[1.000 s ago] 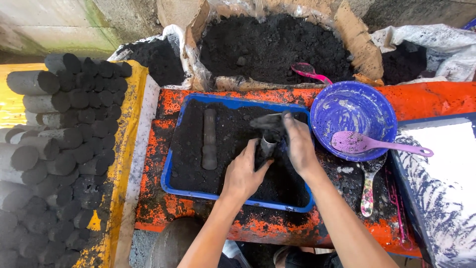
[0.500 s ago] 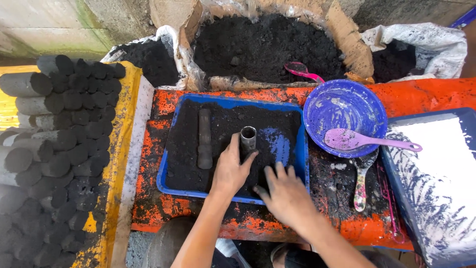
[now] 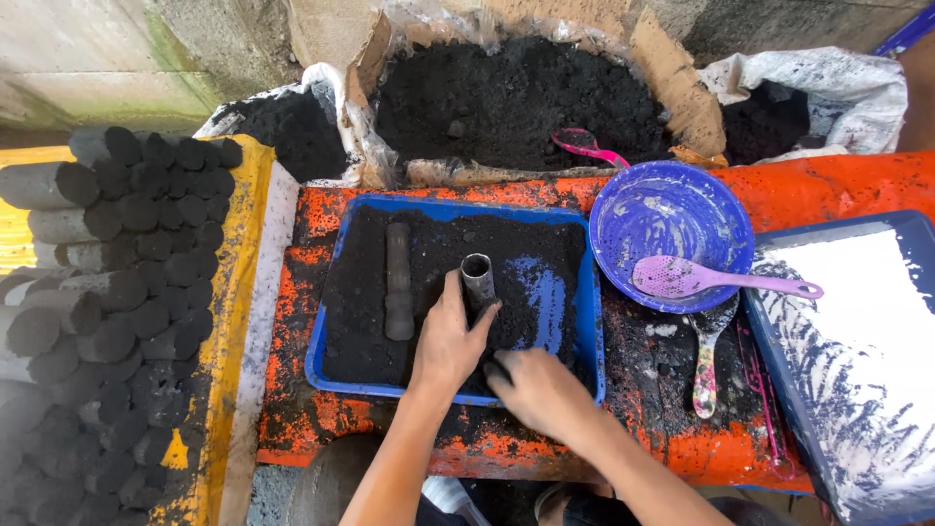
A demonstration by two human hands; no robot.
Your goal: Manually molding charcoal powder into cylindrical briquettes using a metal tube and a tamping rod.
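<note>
A blue tray (image 3: 317, 341) of black charcoal powder sits on an orange table. My left hand (image 3: 448, 341) grips a short upright metal tube (image 3: 477, 278) standing in the powder. My right hand (image 3: 536, 390) lies at the tray's near edge just right of the left hand, fingers curled into the black powder. A dark metal rod (image 3: 397, 282) lies flat in the powder at the tray's left part. A bare blue patch of tray bottom shows right of the tube.
Stacked black cylindrical briquettes (image 3: 107, 282) fill a yellow surface at the left. A cardboard box of black powder (image 3: 516, 93) with a pink scoop (image 3: 584, 144) stands behind. A blue bowl (image 3: 672, 229) with a purple ladle (image 3: 711, 281) and a tray of white powder (image 3: 857, 331) lie at right.
My right hand came down from the tube's top to the tray's near edge and curled into the powder. The tube's open top is now uncovered. My left hand stays on the tube.
</note>
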